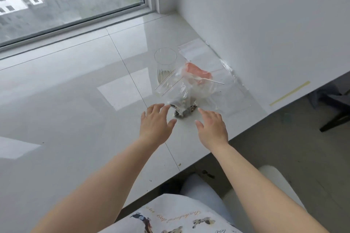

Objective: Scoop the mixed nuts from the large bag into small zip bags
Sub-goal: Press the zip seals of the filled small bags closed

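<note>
We are reaching both hands toward a clear zip bag [182,100] holding a small dark heap of mixed nuts [184,109], which is lying on the glossy white sill [75,100] near its front edge. Our left hand [155,121] and right hand [213,127] are hovering on either side of the nuts, fingers spread and relaxed, gripping nothing; whether a fingertip is touching the plastic we cannot tell. We judge this to be the moment just ahead of picking the bag up, and the next move is calling for a pinch on loose, slippery film without spilling the contents. Behind it, a second bag [198,81] is showing something orange-red with a thin white stick poking out, an empty ribbed glass [165,65] is standing just beside, and flat small zip bags [197,50] are lying against the wall. The overlapping plastic is making the bags' edges hard to separate.
</note>
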